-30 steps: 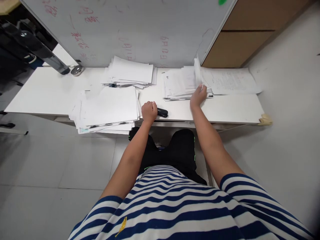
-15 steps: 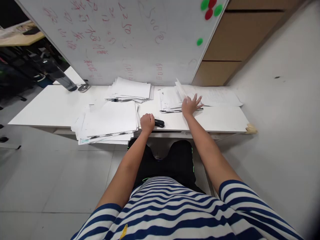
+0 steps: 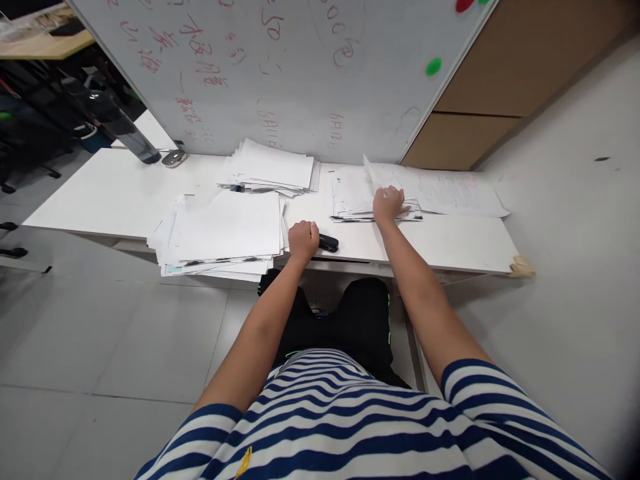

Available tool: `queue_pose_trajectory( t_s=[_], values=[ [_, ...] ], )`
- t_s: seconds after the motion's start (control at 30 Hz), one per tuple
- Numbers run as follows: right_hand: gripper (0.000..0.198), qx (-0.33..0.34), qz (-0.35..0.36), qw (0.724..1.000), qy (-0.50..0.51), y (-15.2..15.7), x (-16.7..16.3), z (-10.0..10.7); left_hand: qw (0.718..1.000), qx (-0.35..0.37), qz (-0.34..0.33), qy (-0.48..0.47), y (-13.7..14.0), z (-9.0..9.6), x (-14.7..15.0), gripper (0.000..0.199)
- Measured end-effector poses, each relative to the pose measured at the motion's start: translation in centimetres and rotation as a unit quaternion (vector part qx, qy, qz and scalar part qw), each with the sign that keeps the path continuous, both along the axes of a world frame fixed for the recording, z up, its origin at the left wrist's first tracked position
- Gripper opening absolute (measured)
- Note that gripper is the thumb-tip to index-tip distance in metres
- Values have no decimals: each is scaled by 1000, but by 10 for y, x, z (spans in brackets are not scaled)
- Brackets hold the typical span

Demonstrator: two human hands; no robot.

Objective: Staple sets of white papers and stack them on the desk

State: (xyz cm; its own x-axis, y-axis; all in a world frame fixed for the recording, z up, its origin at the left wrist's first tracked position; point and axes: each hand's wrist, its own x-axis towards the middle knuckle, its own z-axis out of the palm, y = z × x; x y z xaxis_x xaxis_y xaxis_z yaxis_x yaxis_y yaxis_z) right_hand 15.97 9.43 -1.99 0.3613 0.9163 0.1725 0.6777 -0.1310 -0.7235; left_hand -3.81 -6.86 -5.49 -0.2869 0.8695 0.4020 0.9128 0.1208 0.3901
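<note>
My left hand [image 3: 303, 241] is closed around a black stapler [image 3: 328, 243] at the table's front edge; only one rounded end sticks out. On the right, my right hand [image 3: 389, 203] has its fingers curled on the paper sheets [image 3: 376, 175] of a small stack, whose upper leaves stand raised and bent. Just beyond that hand, a printed sheet [image 3: 457, 190] lies turned over to the right. A thick paper pile [image 3: 230, 223] lies left of my left hand, overhanging the front edge. Another paper stack [image 3: 273, 165] sits behind it against the board.
A whiteboard [image 3: 300, 87] with red writing rises along the back of the white table [image 3: 95, 193]. At the left stand a dark bottle [image 3: 133, 137] and a computer mouse [image 3: 174, 158]. Brown panels [image 3: 450, 140] and a wall close off the right side.
The fingers of my right hand have gone from spread to curled on the sheets. My left hand keeps its hold on the stapler. The whole view has shifted a little.
</note>
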Motion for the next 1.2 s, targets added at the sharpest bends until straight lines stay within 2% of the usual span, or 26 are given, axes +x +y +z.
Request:
queue_pose_trajectory(
  t_s=[0.1,0.27,0.4,0.53,0.6,0.67,0.77,0.83,0.93,1.0,1.1,1.2],
  values=[
    [36,87,5,996,31,-14,11,15,1000,-5,6,3,0,2,0,37],
    [41,217,80,968,102,-55,40,43,1000,-11,-1,-9,0,4,-2,38],
    [47,242,91,960,111,-79,55,58,1000,-18,1,-22,0,5,-2,38],
    [52,260,13,953,154,-99,71,65,999,-7,9,-34,-6,19,4,30],
    [54,283,-61,941,177,-117,82,62,1000,-4,-1,-3,-5,34,10,28],
    [57,285,-139,926,204,-141,96,50,997,-31,-62,45,6,55,18,31],
    [58,250,-215,908,258,-185,118,22,964,-116,-223,83,45,84,35,33],
    [53,210,-205,902,316,-217,133,2,944,-159,-275,86,80,95,49,39],
    [47,119,-188,905,362,-265,155,-19,924,-189,-311,119,130,94,68,51],
    [46,90,-184,901,382,-294,166,-26,918,-209,-309,134,154,86,76,62],
    [50,117,-188,889,401,-326,178,-29,910,-237,-308,148,172,73,80,58],
    [48,150,-214,876,406,-336,184,-28,910,-226,-307,164,173,70,81,47]
  ],
)
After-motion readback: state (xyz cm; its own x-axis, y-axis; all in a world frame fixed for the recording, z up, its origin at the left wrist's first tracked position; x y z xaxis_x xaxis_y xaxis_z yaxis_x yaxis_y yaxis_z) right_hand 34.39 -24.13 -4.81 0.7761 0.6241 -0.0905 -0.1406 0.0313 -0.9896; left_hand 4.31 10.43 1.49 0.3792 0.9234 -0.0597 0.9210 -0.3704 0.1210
